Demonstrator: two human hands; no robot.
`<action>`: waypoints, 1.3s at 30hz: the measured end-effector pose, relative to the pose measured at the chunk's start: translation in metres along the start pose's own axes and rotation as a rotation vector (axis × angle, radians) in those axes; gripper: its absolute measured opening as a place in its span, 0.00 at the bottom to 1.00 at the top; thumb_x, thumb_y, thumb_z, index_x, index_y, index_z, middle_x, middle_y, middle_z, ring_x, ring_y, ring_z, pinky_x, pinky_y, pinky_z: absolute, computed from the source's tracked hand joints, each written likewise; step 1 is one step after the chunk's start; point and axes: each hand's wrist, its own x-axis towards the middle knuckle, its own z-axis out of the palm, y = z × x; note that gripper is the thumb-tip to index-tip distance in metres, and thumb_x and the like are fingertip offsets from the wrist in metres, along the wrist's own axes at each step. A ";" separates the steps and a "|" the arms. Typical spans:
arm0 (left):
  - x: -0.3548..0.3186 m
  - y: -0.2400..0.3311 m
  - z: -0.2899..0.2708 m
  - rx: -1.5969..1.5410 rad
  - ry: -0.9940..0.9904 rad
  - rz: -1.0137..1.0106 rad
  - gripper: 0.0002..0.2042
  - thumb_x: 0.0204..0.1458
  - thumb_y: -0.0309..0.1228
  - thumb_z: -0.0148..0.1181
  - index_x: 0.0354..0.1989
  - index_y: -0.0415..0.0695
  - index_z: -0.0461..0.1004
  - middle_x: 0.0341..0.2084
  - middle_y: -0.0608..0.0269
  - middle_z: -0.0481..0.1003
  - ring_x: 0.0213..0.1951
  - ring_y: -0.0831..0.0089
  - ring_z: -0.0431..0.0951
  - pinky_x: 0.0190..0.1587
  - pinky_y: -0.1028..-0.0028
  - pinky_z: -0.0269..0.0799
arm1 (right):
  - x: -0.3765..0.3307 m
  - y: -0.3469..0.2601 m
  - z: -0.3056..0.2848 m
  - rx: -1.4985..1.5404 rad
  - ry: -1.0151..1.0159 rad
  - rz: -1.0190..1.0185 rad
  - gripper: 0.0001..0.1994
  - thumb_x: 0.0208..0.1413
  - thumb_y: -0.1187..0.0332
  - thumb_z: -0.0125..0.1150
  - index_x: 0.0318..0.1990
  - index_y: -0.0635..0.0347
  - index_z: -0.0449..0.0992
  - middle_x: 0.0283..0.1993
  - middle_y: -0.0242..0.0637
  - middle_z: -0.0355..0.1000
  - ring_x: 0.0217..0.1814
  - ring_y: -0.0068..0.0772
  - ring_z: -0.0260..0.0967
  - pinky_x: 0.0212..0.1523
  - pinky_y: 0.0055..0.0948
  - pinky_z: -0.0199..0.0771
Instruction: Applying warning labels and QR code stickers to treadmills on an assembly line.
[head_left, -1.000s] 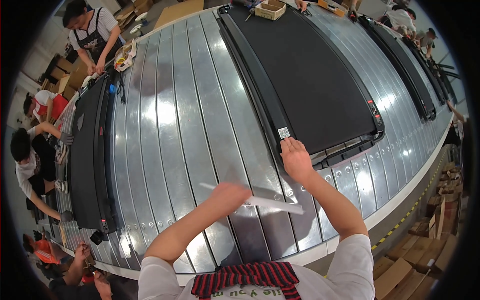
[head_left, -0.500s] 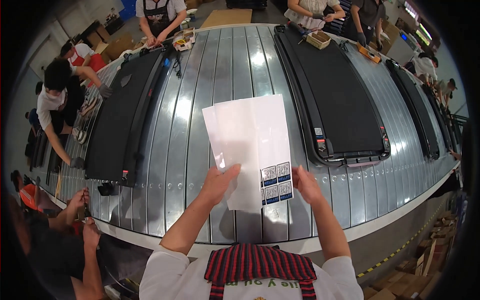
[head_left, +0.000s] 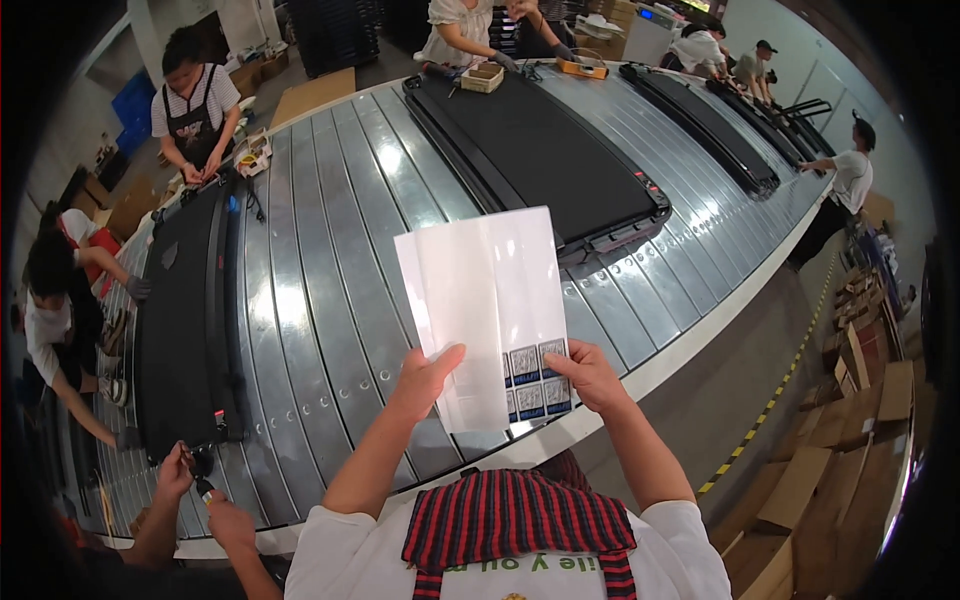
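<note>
I hold a white backing sheet point(head_left: 482, 300) upright in front of me with both hands. My left hand point(head_left: 425, 380) grips its lower left edge. My right hand point(head_left: 590, 375) pinches the lower right corner, beside several small square stickers point(head_left: 530, 378) left at the sheet's bottom. Most of the sheet is blank and glossy. Behind it runs the wide silver slatted conveyor point(head_left: 330, 300), with a long black flat machine point(head_left: 540, 150) lying on it just beyond the sheet.
Another black flat machine point(head_left: 185, 320) lies on the conveyor at my left, with people working along it. A person's hands point(head_left: 190, 480) work at its near end. More people stand at the far side. Cardboard boxes point(head_left: 840, 450) are piled on the floor at right.
A second ago my right hand touched the black machine's corner and the sheet lay flat in my left hand. Both hands have since lifted the sheet upright, and my view has turned.
</note>
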 end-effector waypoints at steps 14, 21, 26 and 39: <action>-0.137 -0.055 0.035 0.439 0.527 0.097 0.13 0.46 0.38 0.56 0.27 0.38 0.71 0.17 0.56 0.69 0.21 0.77 0.65 0.26 0.72 0.63 | 0.001 0.001 -0.001 -0.434 -0.488 0.018 0.12 0.45 0.72 0.61 0.37 0.68 0.72 0.36 0.33 0.70 0.37 0.23 0.64 0.41 0.23 0.64; -0.194 -0.104 0.131 0.408 0.965 0.070 0.15 0.45 0.39 0.56 0.22 0.37 0.67 0.13 0.50 0.64 0.17 0.63 0.61 0.23 0.67 0.59 | 0.016 0.018 0.001 -0.590 -0.993 0.035 0.16 0.45 0.71 0.61 0.42 0.70 0.69 0.41 0.38 0.68 0.43 0.28 0.63 0.46 0.26 0.62; -0.266 -0.156 0.198 0.365 1.450 -0.045 0.11 0.46 0.37 0.55 0.32 0.42 0.73 0.21 0.53 0.72 0.25 0.66 0.73 0.30 0.67 0.66 | -0.013 0.034 0.027 -0.666 -1.344 -0.005 0.11 0.48 0.71 0.59 0.35 0.71 0.72 0.31 0.38 0.71 0.33 0.25 0.66 0.36 0.24 0.66; -0.468 -0.255 0.402 -0.431 2.265 -0.066 0.11 0.47 0.31 0.49 0.36 0.39 0.72 0.25 0.64 0.73 0.30 0.78 0.70 0.35 0.76 0.67 | -0.181 0.169 0.041 -1.226 -2.034 -0.706 0.08 0.48 0.66 0.51 0.27 0.62 0.70 0.26 0.53 0.68 0.31 0.57 0.66 0.30 0.46 0.64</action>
